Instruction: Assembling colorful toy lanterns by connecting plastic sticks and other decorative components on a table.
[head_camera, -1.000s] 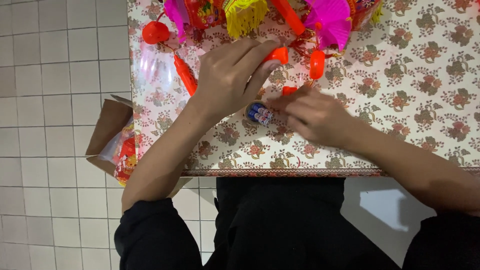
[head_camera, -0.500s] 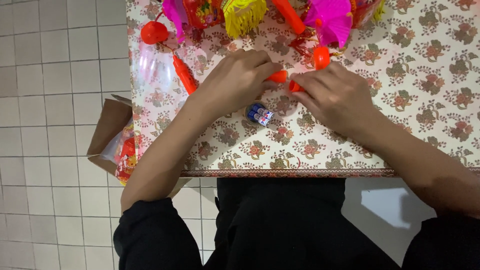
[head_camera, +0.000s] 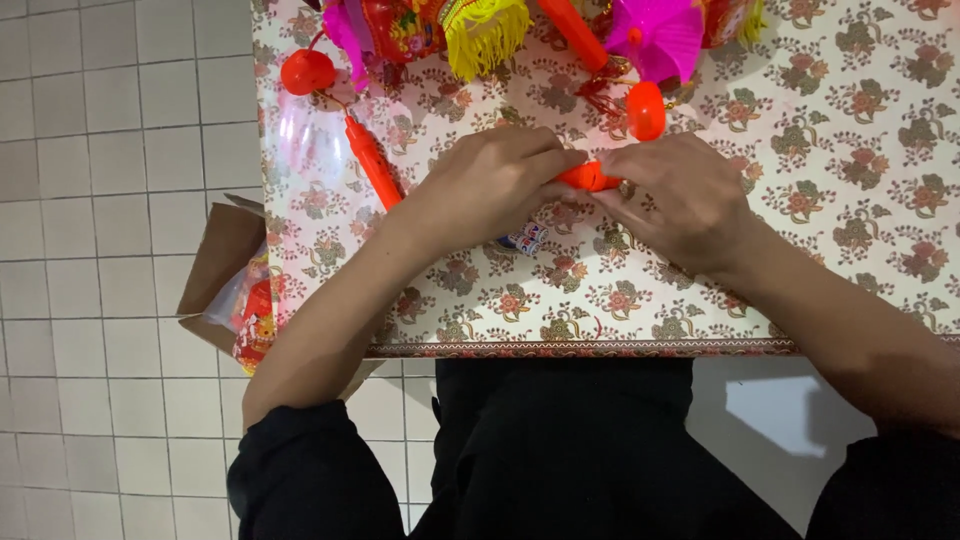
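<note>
Both hands have come together over the middle of the desk (head_camera: 840, 200), where 1 second ago they lay apart with the right one down by the small battery (head_camera: 522, 238). That battery now lies free on the flowered cloth, just below the left hand (head_camera: 490, 185), touched by neither. The left fingers (head_camera: 545, 165) and the right fingers (head_camera: 625, 160) pinch the 2 ends of a short orange piece (head_camera: 590, 178), held just above the cloth between them. The right hand (head_camera: 685, 200) has moved up from the battery to this piece, so the work has passed from the battery to the orange part.

An orange rod (head_camera: 372, 160) lies beside the left wrist, and a red ball (head_camera: 307, 71) sits near the desk's far left corner. Left of the desk, on the tiled floor, an open cardboard box (head_camera: 215, 265) holds clear bags with red and yellow goods; their kind I cannot tell.
</note>
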